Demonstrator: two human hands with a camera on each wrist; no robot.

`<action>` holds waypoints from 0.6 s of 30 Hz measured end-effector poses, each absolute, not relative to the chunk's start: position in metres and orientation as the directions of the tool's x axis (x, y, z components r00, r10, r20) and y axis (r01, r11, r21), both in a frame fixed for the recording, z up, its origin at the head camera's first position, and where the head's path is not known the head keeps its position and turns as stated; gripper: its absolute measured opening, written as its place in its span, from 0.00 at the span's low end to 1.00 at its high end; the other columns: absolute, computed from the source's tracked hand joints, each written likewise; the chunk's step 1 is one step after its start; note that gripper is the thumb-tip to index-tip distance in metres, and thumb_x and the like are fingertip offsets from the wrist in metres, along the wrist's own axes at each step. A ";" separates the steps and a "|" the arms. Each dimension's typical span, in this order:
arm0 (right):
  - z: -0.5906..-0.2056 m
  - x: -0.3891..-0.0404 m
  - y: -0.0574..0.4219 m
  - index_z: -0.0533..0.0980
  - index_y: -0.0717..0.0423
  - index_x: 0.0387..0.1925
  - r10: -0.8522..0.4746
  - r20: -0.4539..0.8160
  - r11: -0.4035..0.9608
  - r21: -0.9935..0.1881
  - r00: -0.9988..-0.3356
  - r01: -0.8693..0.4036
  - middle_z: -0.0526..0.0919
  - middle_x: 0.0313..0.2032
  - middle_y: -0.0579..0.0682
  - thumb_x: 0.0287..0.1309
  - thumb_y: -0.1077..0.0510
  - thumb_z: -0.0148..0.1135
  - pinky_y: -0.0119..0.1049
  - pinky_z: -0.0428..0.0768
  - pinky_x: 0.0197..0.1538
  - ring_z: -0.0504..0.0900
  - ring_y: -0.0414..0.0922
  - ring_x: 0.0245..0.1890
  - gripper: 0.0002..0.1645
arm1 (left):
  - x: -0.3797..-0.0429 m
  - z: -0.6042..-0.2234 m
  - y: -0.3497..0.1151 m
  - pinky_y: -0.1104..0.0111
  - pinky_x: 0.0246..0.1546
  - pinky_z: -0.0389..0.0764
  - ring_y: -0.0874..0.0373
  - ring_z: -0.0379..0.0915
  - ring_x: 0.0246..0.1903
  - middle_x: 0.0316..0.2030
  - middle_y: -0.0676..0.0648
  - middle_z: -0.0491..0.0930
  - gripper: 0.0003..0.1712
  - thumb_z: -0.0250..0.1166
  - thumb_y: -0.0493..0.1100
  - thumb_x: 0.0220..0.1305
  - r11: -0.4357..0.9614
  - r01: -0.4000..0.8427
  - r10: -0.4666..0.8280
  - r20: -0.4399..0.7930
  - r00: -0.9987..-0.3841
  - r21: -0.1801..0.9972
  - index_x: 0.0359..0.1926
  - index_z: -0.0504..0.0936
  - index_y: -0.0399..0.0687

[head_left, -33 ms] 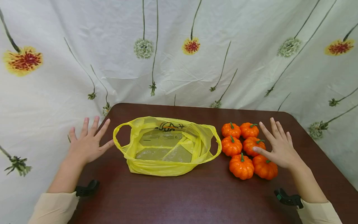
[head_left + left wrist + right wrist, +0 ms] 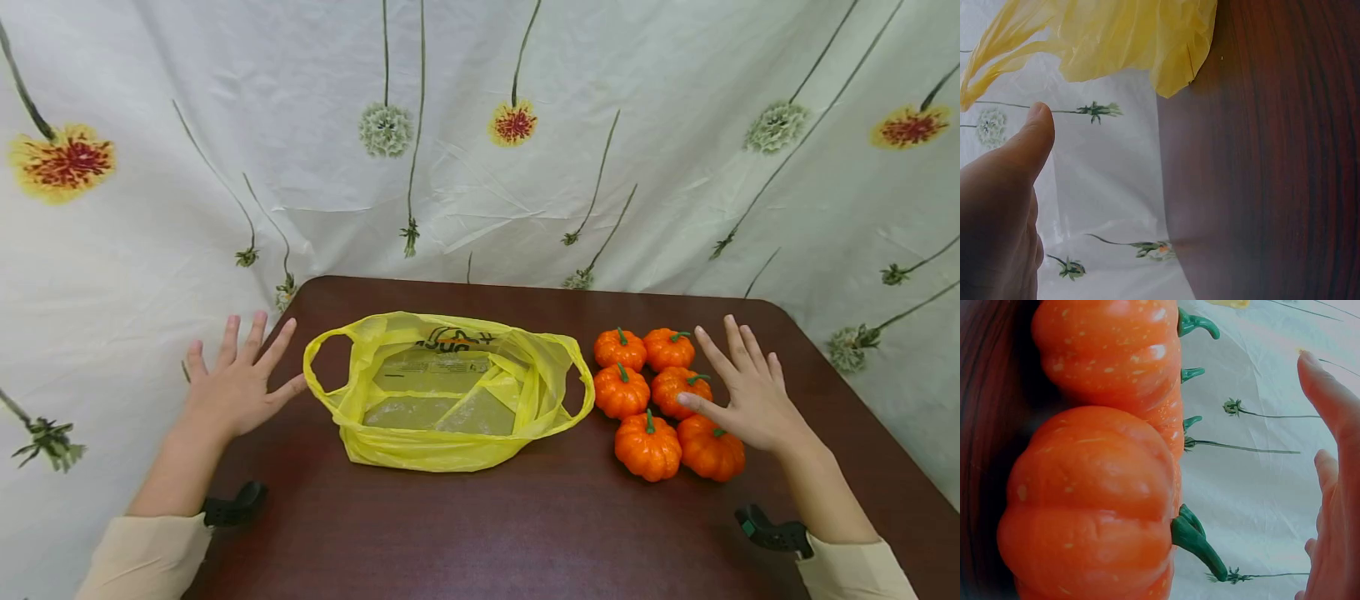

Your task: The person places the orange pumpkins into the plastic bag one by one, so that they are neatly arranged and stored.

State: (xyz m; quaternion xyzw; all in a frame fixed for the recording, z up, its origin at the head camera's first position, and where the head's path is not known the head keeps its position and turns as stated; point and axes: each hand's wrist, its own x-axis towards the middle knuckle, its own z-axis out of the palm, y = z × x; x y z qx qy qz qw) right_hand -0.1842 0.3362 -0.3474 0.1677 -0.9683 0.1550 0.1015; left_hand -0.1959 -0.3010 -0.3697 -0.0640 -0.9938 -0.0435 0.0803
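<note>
A yellow plastic bag [image 2: 435, 454] stands on the table with its mouth spread wide and a handle loop at each side. To its left, my left hand [image 2: 236, 387] is raised with fingers spread and holds nothing; the thumb points at the left handle loop. Several small orange pumpkins [image 2: 648, 447] with green stems sit in two columns right of the bag. Over the right column hovers my right hand [image 2: 753, 400], fingers spread and holding nothing. In the right wrist view a pumpkin [image 2: 1091, 506] lies close, with the hand apart from it.
The dark brown wooden table [image 2: 480, 533] has rounded far corners. Behind it hangs a white cloth [image 2: 465, 175] printed with flowers. Black straps with small devices [image 2: 772, 531] sit on both wrists, by the beige sleeves [image 2: 855, 571].
</note>
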 end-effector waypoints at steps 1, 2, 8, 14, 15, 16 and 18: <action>-0.347 -0.185 0.336 0.39 0.41 0.78 -0.294 0.246 0.897 -0.264 -0.924 -0.356 0.24 0.75 0.51 0.61 0.37 0.60 0.69 0.25 0.63 0.24 0.55 0.74 0.55 | -0.196 -0.370 -0.301 0.30 0.57 0.23 0.33 0.19 0.71 0.75 0.35 0.31 0.50 0.44 0.73 0.66 0.988 0.134 0.120 0.166 -0.979 0.076 0.77 0.31 0.64; -0.348 -0.185 0.336 0.39 0.41 0.78 -0.294 0.244 0.897 -0.262 -0.924 -0.355 0.24 0.75 0.51 0.61 0.37 0.60 0.69 0.25 0.63 0.24 0.55 0.74 0.55 | -0.196 -0.371 -0.301 0.30 0.57 0.23 0.33 0.19 0.71 0.75 0.35 0.31 0.50 0.44 0.73 0.65 0.988 0.134 0.119 0.167 -0.979 0.077 0.77 0.31 0.64; -0.348 -0.187 0.335 0.38 0.40 0.78 -0.296 0.233 0.903 -0.248 -0.926 -0.351 0.24 0.75 0.51 0.61 0.37 0.59 0.69 0.25 0.62 0.23 0.55 0.73 0.55 | -0.194 -0.372 -0.302 0.30 0.57 0.22 0.33 0.19 0.71 0.75 0.35 0.31 0.51 0.45 0.74 0.65 0.987 0.135 0.117 0.177 -0.977 0.090 0.77 0.31 0.64; -0.348 -0.188 0.334 0.38 0.39 0.77 -0.288 0.220 0.908 -0.248 -0.932 -0.339 0.25 0.75 0.50 0.61 0.36 0.59 0.69 0.27 0.63 0.24 0.54 0.74 0.55 | -0.193 -0.368 -0.301 0.30 0.57 0.22 0.34 0.19 0.71 0.75 0.35 0.33 0.51 0.46 0.74 0.64 0.986 0.143 0.124 0.188 -0.974 0.090 0.77 0.31 0.65; -0.348 -0.188 0.334 0.38 0.39 0.77 -0.288 0.219 0.908 -0.247 -0.932 -0.339 0.25 0.75 0.50 0.61 0.36 0.59 0.69 0.27 0.63 0.24 0.54 0.74 0.55 | -0.193 -0.367 -0.301 0.30 0.57 0.22 0.34 0.19 0.71 0.75 0.35 0.33 0.51 0.46 0.74 0.64 0.986 0.144 0.125 0.190 -0.974 0.090 0.77 0.31 0.65; -0.348 -0.188 0.333 0.38 0.39 0.77 -0.290 0.220 0.907 -0.246 -0.931 -0.341 0.25 0.75 0.50 0.61 0.36 0.59 0.69 0.27 0.63 0.24 0.55 0.74 0.55 | -0.192 -0.367 -0.301 0.30 0.57 0.22 0.34 0.19 0.71 0.75 0.35 0.33 0.51 0.46 0.74 0.64 0.986 0.144 0.125 0.192 -0.973 0.088 0.77 0.31 0.65; -0.347 -0.189 0.333 0.39 0.40 0.78 -0.296 0.225 0.906 -0.241 -0.928 -0.347 0.25 0.75 0.51 0.61 0.36 0.59 0.69 0.26 0.63 0.24 0.55 0.74 0.55 | -0.192 -0.366 -0.300 0.30 0.57 0.22 0.34 0.18 0.71 0.75 0.35 0.33 0.51 0.46 0.73 0.64 0.986 0.146 0.127 0.196 -0.972 0.084 0.77 0.31 0.65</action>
